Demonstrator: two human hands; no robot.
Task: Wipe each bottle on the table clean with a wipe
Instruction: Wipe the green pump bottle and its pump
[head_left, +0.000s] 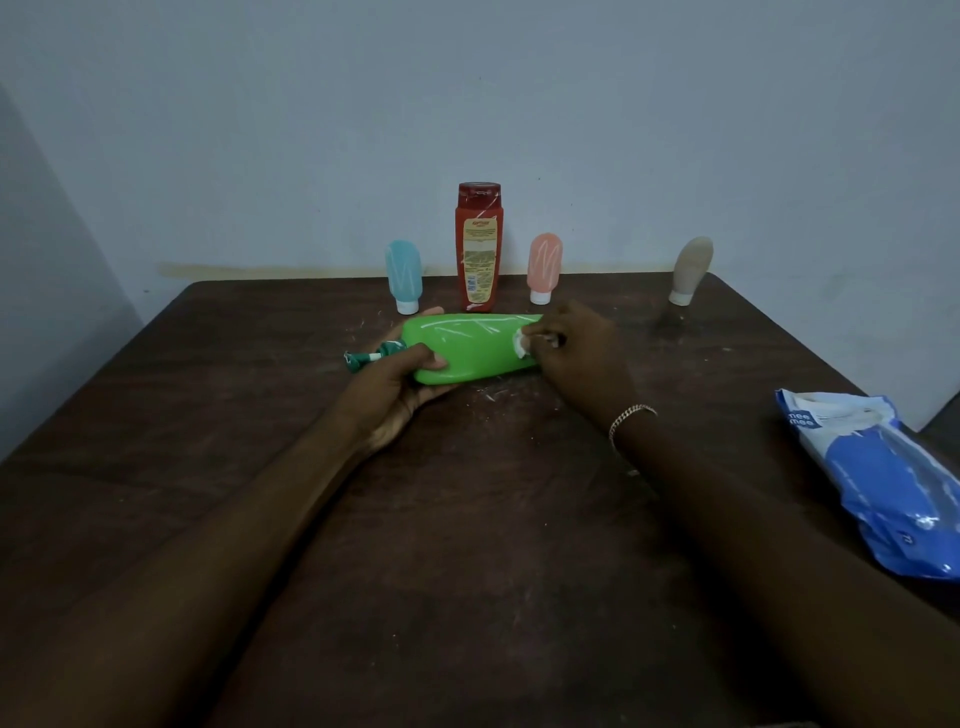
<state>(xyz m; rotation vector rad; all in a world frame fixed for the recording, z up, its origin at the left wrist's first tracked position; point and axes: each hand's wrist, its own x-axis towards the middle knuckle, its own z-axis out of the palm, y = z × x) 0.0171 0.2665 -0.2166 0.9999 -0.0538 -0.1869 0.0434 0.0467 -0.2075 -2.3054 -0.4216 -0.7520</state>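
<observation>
While the left hand (400, 387) wraps around the pump end of the green pump bottle (470, 347), that bottle lies on its side, held just above the dark wooden table (467, 519), pump nozzle (363, 357) pointing out past the left grip. Left fingers closed on it, thumb on the near face. Right hand (582, 364) at the bottle's far-from-pump end, fingertips pinched on a small white wipe (520, 344) pressed to the green surface. White streaks on the bottle between the two grips. Bracelet (631, 415) on right wrist. Beyond the grips, upright near the wall: blue squeeze bottle (404, 275), red bottle (479, 247), pink squeeze bottle (544, 267), beige squeeze bottle (691, 270) well right of them; the three squeeze bottles stand cap-down. Blue wipes pack (883, 483) lies well right of the right grip, at the table edge. White flecks on the table around the green bottle.
</observation>
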